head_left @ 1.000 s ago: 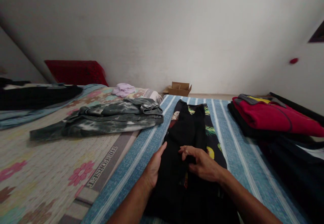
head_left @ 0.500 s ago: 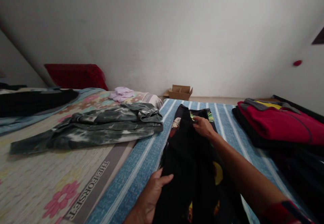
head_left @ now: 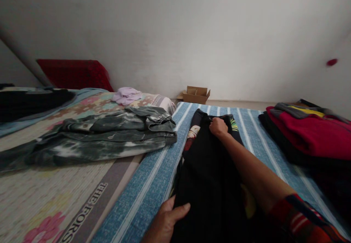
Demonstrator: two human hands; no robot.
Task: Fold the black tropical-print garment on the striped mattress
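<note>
A long black garment [head_left: 208, 169] with a bright leaf-and-fruit print lies lengthwise on a blue striped mat [head_left: 153, 177]. My right hand [head_left: 218, 127] reaches to its far end and is closed on the black cloth there. My left hand [head_left: 166, 223] rests at the near left edge of the same garment, thumb on top of the cloth, fingers partly out of view. My right sleeve [head_left: 304, 221] is red with stripes.
A grey tie-dye garment [head_left: 109, 133] lies folded on a floral mat [head_left: 41, 199] to the left. A stack of folded clothes with a red top [head_left: 309, 133] sits at the right. A small cardboard box [head_left: 195, 94], a lilac cloth [head_left: 126, 95] and a red pillow [head_left: 74, 74] lie by the far wall.
My right hand has gone from the garment's middle to its far end and closed on the cloth. My left hand slid back toward me along the left edge.
</note>
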